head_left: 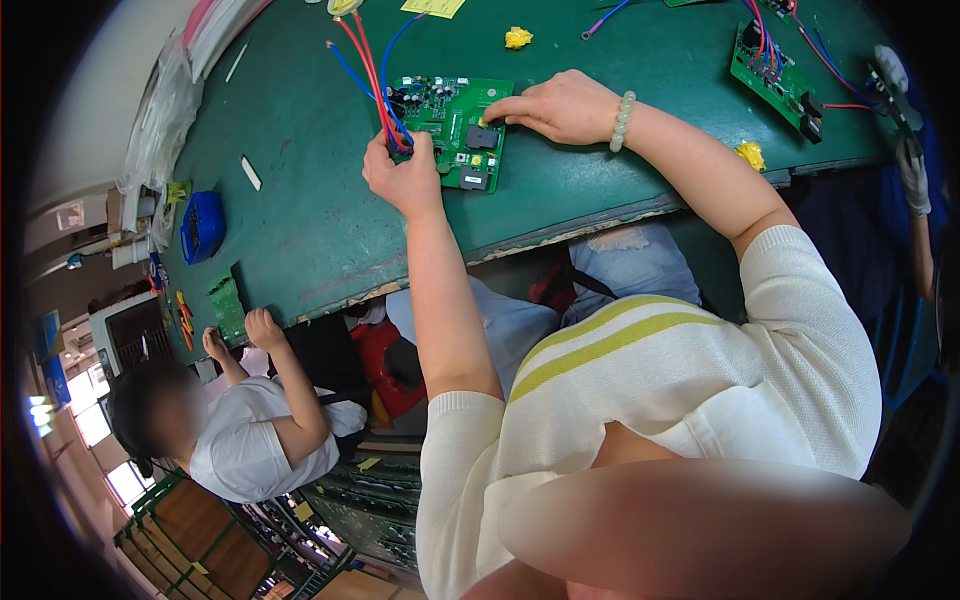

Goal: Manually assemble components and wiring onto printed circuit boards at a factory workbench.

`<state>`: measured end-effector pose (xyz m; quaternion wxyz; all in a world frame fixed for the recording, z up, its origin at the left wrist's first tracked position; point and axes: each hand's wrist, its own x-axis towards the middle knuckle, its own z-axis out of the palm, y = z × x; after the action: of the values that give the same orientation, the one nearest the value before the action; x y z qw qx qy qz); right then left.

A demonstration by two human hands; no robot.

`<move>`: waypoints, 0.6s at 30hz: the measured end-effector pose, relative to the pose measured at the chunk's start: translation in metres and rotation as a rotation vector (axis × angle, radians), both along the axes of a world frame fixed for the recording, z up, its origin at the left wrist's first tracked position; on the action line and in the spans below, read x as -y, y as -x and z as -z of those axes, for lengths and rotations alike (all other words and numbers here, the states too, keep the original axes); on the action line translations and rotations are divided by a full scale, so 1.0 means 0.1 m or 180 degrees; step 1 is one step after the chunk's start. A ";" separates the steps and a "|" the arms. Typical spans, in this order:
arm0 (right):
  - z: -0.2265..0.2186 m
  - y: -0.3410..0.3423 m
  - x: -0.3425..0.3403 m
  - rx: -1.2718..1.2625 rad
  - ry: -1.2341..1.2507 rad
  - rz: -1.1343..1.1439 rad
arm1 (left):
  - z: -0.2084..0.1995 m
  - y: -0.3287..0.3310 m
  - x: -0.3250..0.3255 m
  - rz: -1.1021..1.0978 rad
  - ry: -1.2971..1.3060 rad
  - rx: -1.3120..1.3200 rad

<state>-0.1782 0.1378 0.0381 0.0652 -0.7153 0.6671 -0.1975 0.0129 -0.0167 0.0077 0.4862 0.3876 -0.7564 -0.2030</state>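
On the green tabletop in front of me lies a green circuit board (455, 110) with black parts, small components and yellow spots. My left hand (402, 172) is closed on the board's left edge, thumb on top, where the wires join. Red and blue wires (372, 75) rise from beside its fingers toward the far side. My right hand (565, 108) comes in from the right with the index finger stretched out. Its fingertip touches the board's right part, beside a yellow spot above a black block (481, 137). The other fingers are partly curled and partly hidden.
Another wired circuit board (775, 80) lies at the right, near a co-worker's gloved hand (912, 175). Crumpled yellow pieces (518, 38) (750, 155) are on the green table (320, 200). At the left stand a blue container (202, 228) and a seated person (265, 430) with a green board (227, 303).
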 end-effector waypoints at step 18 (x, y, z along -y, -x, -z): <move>0.06 0.42 0.07 -0.0511 0.0128 0.1782 | -0.07 0.06 -0.06 -0.0761 0.0752 0.0282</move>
<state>-0.2200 0.1305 0.0316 -0.0590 -0.5179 0.8375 -0.1637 0.0070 -0.0109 0.0150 0.5153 0.4235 -0.7442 -0.0362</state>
